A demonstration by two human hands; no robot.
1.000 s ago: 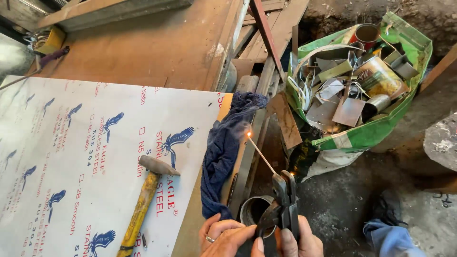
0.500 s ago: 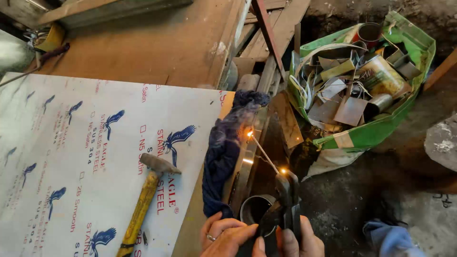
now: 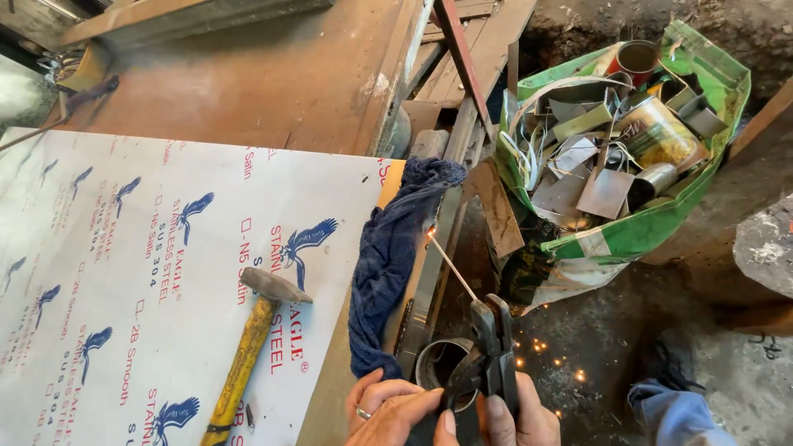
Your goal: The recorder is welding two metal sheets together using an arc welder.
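My right hand [image 3: 516,417] grips a black electrode holder [image 3: 489,351] at the bottom of the view. A thin welding rod [image 3: 453,264] runs up-left from it, and its glowing tip touches the metal edge beside a dark blue cloth [image 3: 388,264]. My left hand [image 3: 388,411], with a ring on one finger, cups the holder from the left, just under a short metal pipe ring [image 3: 438,363]. Small sparks lie on the dark ground to the right of my hands.
A film-covered steel sheet [image 3: 107,272] printed with blue birds fills the left, with a yellow-handled hammer [image 3: 248,351] lying on it. A rusty brown plate [image 3: 248,74] lies behind. A green bag [image 3: 652,231] of metal scraps stands at the right on dirt ground.
The bright flare and smoke at the rod tip half a second ago have faded to a small glow. Sparks now dot the ground. My hands have barely moved.
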